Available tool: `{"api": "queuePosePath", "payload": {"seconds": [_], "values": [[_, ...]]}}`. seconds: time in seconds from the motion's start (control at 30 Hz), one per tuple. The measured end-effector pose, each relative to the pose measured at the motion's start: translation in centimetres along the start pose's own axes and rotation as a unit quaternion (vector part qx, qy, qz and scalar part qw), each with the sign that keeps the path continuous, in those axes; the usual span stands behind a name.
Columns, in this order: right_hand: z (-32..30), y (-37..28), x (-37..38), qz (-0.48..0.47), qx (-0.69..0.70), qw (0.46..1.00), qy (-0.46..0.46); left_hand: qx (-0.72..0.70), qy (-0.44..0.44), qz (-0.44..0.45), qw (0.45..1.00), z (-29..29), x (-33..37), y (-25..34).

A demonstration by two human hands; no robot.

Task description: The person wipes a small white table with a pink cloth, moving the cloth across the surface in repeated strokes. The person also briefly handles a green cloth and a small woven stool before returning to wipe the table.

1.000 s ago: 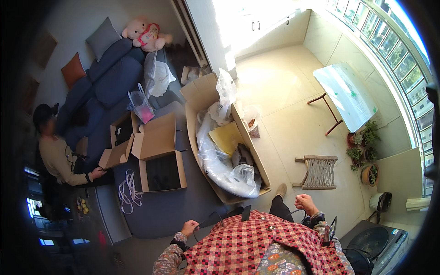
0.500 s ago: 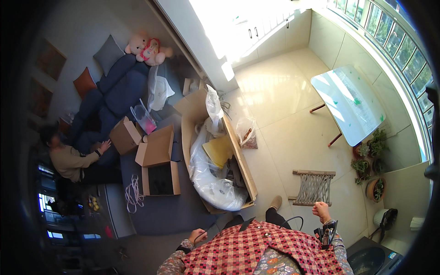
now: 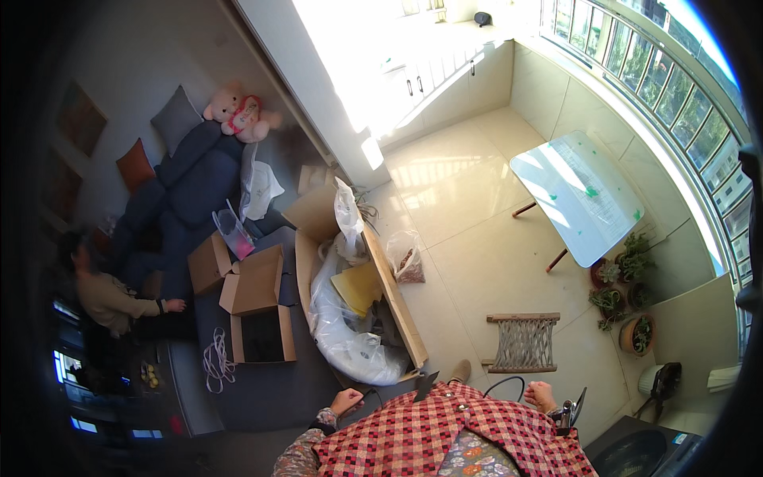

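My left hand (image 3: pixel 347 401) hangs at my side with its fingers curled in, next to a thin black cable and the edge of a large open cardboard box (image 3: pixel 413 334). No object shows in it. On the other side, my right hand (image 3: pixel 540 395) is held in a loose fist in front of my checked red vest (image 3: pixel 381 429), with nothing visible in the fingers. Closest to it on the floor is a low folding stool (image 3: pixel 527 343) with a woven cord seat. Inside the big box lie something wrapped in clear plastic (image 3: pixel 338 314) and a yellow sheet (image 3: pixel 356 288).
A smaller open carton (image 3: pixel 286 330) and a bundle of pale cord (image 3: pixel 216 362) rest on the dark sofa. A person (image 3: pixel 115 302) sits at left. A bag (image 3: pixel 408 258) stands beside the big box. Further right are a glass-topped table (image 3: pixel 576 195) and potted plants (image 3: pixel 638 335).
The scene has shifted left and somewhat down as my head turned. My right hand has drawn back toward my body. The seated person's hand has dropped away from the small box.
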State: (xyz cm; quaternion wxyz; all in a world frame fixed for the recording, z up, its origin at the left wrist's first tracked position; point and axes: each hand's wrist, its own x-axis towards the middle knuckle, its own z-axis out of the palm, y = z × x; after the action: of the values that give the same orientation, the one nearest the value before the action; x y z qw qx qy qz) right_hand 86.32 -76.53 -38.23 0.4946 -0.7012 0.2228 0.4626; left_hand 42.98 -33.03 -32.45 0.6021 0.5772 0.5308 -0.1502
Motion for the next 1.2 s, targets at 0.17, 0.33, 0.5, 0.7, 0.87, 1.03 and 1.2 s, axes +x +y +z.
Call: {"api": "queuePosePath", "payload": {"seconds": [0.17, 0.33, 0.5, 0.7, 0.87, 1.03, 1.2], "values": [[-0.9, -0.6, 0.1, -0.008, 0.015, 1.000, 0.015, 0.028, 0.003, 0.004, 1.000, 1.1, -0.8, 1.8], [-1.5, -1.0, 0.6, -0.015, 0.021, 1.000, 0.016, 0.049, 0.034, 0.015, 0.998, 0.5, -0.4, 0.8], [-1.4, -1.5, 0.9, -0.013, 0.020, 1.000, -0.001, -0.003, 0.047, 0.032, 0.998, 0.8, 0.4, -0.6], [-1.8, -1.4, 1.3, -0.016, 0.022, 1.000, -0.008, 0.061, 0.022, 0.029, 0.997, 1.5, 1.9, -1.4], [-3.4, 0.1, 1.9, -0.008, 0.034, 0.999, 0.010, 0.016, 0.012, 0.003, 1.000, 2.3, 2.6, -1.1], [-4.4, 1.7, 0.9, -0.007, 0.045, 0.998, 0.052, 0.077, 0.022, 0.006, 0.997, 2.5, 1.8, 3.6], [-3.9, 1.5, 0.2, -0.002, 0.062, 0.996, 0.061, 0.119, 0.013, 0.049, 0.992, 2.4, 1.2, 7.1]]}}
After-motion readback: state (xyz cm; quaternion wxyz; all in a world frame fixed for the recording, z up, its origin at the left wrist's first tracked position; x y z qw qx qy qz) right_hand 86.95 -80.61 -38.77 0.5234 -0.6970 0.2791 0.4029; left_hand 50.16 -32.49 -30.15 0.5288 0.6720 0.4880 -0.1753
